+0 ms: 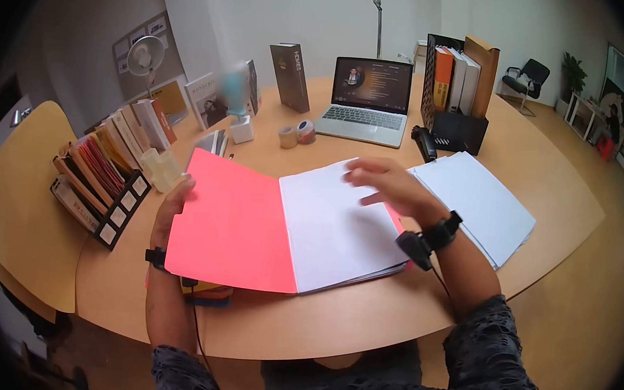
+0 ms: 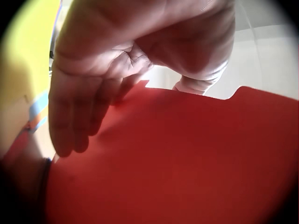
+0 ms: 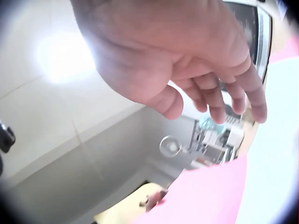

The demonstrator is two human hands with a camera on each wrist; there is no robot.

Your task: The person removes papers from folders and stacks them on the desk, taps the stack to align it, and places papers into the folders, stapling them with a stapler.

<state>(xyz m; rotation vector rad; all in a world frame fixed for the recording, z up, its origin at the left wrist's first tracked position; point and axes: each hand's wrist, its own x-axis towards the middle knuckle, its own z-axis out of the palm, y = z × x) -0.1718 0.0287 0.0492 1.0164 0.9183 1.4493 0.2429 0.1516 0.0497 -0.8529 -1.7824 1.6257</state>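
Observation:
A pink paper folder [image 1: 232, 225] lies opened out above the near part of the table, a white sheet [image 1: 336, 219] showing on its right side. My left hand [image 1: 173, 202] grips the cover's left edge, thumb on the front and the other fingers behind it. From the left wrist view, those fingers [image 2: 77, 116] lie along the back of the red-looking cover [image 2: 187, 154]. Over the white sheet hovers my right hand [image 1: 393, 187], blurred and holding nothing. Its fingers are spread and slightly bent in the right wrist view.
To the right lies a stack of white papers [image 1: 480, 201] beside a black telephone [image 1: 425, 141]. Behind the folder stand a laptop [image 1: 367, 100] and tape rolls [image 1: 287, 136]. A file rack [image 1: 124, 209] stands at left; yellow and blue items [image 1: 209, 295] show beneath the cover.

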